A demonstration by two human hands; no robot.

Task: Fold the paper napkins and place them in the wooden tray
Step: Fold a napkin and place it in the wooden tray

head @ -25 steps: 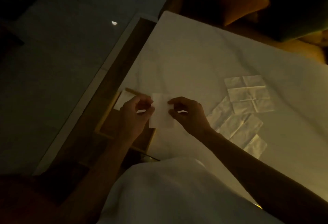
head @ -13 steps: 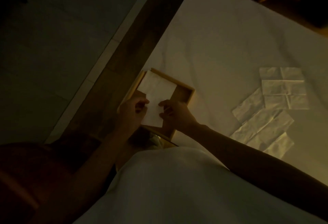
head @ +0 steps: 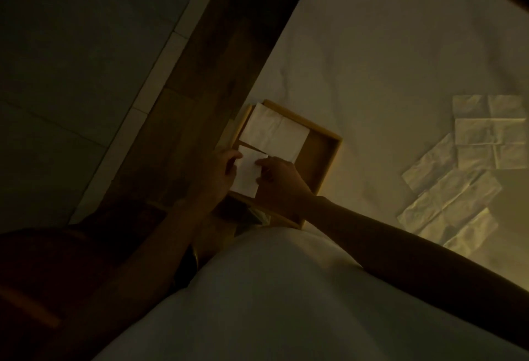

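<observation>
First napkin [head: 274,131] already lay folded flat in the wooden tray [head: 333,160], at its far end. Second napkin [head: 247,173], folded, was held low over the tray's near end, just beside the first. Left hand [head: 217,171] and right hand [head: 279,180] each pinched a side, fingers curled on it; not yet let go. Several unfolded napkins [head: 472,160] lay on the white sheet [head: 372,60], well apart from the tray. Likely most of the task was left.

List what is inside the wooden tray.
A folded napkin lies at the tray's far end. The left hand and right hand hold a second napkin over the near end, hiding the floor.
</observation>
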